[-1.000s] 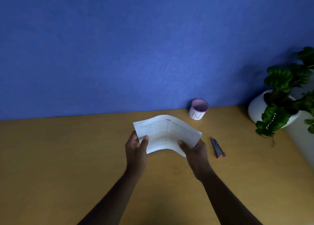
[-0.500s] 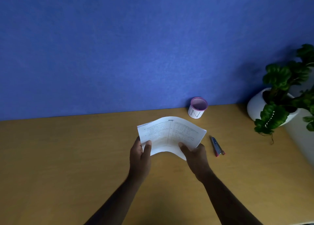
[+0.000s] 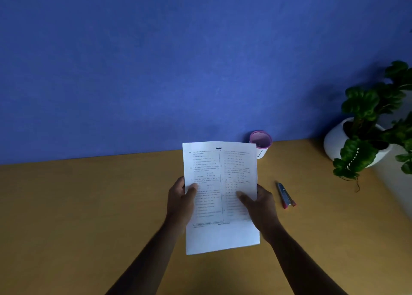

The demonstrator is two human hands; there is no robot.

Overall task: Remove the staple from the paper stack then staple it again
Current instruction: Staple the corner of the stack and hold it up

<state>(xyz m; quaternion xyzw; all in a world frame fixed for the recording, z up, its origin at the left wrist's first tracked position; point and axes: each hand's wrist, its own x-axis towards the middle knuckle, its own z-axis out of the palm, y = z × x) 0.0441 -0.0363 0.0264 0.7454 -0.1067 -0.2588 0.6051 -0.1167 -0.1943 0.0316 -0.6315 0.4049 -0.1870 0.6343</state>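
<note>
A white printed paper stack (image 3: 220, 196) is held upright above the wooden desk, its text facing me in two columns. My left hand (image 3: 181, 202) grips its left edge with the thumb on the front. My right hand (image 3: 258, 207) grips the right edge, thumb pressed on the page. The staple is too small to make out. A small blue and red stapler (image 3: 285, 195) lies flat on the desk just right of my right hand, untouched.
A pink-rimmed mesh cup (image 3: 260, 143) stands by the blue wall, partly behind the paper's top right corner. A white pot with a green plant (image 3: 365, 136) sits at the far right. The wooden desk (image 3: 89, 205) spreads to the left.
The paper stack, earlier curved and lying sideways in both hands, has been turned and straightened into an upright portrait position, closer to me.
</note>
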